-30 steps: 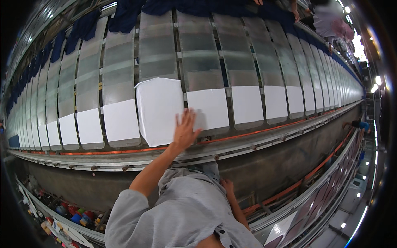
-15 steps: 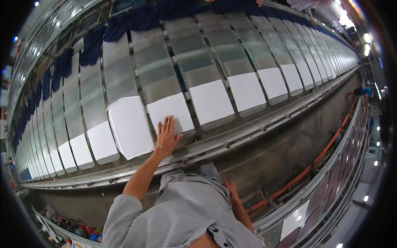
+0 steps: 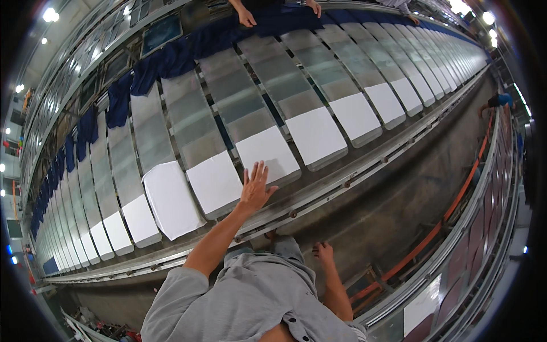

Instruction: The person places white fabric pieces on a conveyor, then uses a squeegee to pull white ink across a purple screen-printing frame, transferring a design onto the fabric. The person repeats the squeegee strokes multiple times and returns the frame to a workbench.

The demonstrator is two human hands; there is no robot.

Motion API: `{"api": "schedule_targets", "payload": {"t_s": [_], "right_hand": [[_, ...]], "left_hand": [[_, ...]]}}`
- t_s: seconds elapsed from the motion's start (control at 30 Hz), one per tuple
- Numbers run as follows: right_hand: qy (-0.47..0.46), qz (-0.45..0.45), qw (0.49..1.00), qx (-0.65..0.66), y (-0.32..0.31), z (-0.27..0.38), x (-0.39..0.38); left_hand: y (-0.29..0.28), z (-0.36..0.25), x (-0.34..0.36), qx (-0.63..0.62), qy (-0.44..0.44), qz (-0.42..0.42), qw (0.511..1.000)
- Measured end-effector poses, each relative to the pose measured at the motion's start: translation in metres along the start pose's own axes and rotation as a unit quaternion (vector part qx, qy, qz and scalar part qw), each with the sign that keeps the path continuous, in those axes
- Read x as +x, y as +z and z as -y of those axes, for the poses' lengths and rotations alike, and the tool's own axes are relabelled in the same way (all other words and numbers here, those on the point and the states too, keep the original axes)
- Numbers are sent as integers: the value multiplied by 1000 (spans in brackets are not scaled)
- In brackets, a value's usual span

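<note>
My left hand (image 3: 256, 187) reaches forward with its fingers spread, at the lower left edge of a white sheet (image 3: 270, 151) on the near end of a long grey board. It looks flat against the sheet or just over it. To its left lies another flat white sheet (image 3: 215, 181), and beyond that a larger, looser white piece (image 3: 172, 199) with slightly raised edges. My right hand (image 3: 323, 252) hangs low beside my body above the walkway, fingers curled, nothing visible in them.
Many similar boards run in a long row, dark blue cloth (image 3: 213, 40) draped over their far ends. Across the row, a co-worker's hands (image 3: 246, 18) touch this cloth. A metal rail (image 3: 336, 191) edges the near side. An orange bar (image 3: 421, 248) and another rack stand to the right.
My left hand has shifted right, from one board's white sheet to the neighbouring one. My right hand has come slightly away from my body. The co-worker's hands show more fully over the blue cloth.
</note>
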State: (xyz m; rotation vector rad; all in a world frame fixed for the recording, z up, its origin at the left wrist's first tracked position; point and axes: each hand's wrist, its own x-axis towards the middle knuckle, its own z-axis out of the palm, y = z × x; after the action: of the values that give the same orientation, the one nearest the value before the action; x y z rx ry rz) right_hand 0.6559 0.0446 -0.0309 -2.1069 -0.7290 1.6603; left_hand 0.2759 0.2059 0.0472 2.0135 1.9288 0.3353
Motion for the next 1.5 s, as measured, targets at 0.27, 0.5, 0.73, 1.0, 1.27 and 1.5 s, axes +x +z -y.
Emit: {"api": "schedule_targets", "payload": {"t_s": [0.27, 0.5, 0.73, 1.0, 1.27, 1.5], "right_hand": [[69, -29, 992, -104, -33, -99, -16], [218, -8, 976, -22, -39, -160, -16], [31, -20, 997, -69, -16, -66, 2], [-12, 120, 962, -246, 53, -25, 15], [-267, 210, 752, -565, 212, -94, -12], [-250, 365, 616, -651, 299, -115, -95]], "left_hand": [[-6, -38, 47, -11, 6, 93, 996], [12, -28, 37, -3, 10, 67, 998], [-12, -25, 12, -47, 11, -39, 998], [-83, -33, -191, -186, -16, -107, 977], [-50, 28, -491, -307, -280, -236, 878], [-71, 5, -642, -349, -405, -373, 758]]}}
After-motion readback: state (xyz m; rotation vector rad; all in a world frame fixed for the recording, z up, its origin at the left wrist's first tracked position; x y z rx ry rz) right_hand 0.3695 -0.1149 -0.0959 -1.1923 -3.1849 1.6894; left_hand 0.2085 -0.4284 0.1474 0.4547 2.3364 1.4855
